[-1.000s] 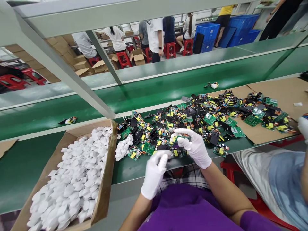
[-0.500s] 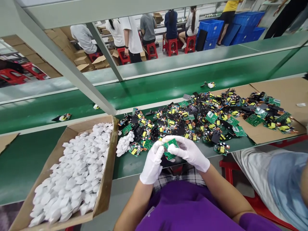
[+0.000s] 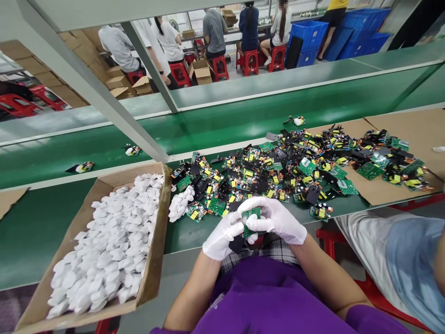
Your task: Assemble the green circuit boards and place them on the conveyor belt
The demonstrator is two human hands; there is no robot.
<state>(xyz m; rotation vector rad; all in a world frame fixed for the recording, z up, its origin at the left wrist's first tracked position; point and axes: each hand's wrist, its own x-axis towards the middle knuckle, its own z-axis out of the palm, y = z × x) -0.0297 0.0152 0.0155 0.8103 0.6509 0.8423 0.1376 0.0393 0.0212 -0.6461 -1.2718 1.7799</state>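
A green circuit board (image 3: 251, 221) is held between my two white-gloved hands, in front of my lap at the table's near edge. My left hand (image 3: 224, 234) grips its left side, with a black piece hanging below the fingers. My right hand (image 3: 274, 220) is closed on the right side, its thumb across the board's green face. The board's other side is hidden by my fingers. Beyond my hands lies a long heap of circuit boards (image 3: 248, 174) with yellow and black parts. A small pile of white pads (image 3: 181, 204) sits at the heap's left end.
On the left stands a cardboard tray (image 3: 150, 264) full of white pieces. Behind the heap runs a green conveyor belt (image 3: 215, 125) carrying a few boards. A metal post (image 3: 100, 93) rises at left. Flat cardboard (image 3: 413, 125) lies at right, near a seated person's legs.
The board has turned more upright between my hands, and a black piece now shows below my left hand. Boards on the belt have shifted left.
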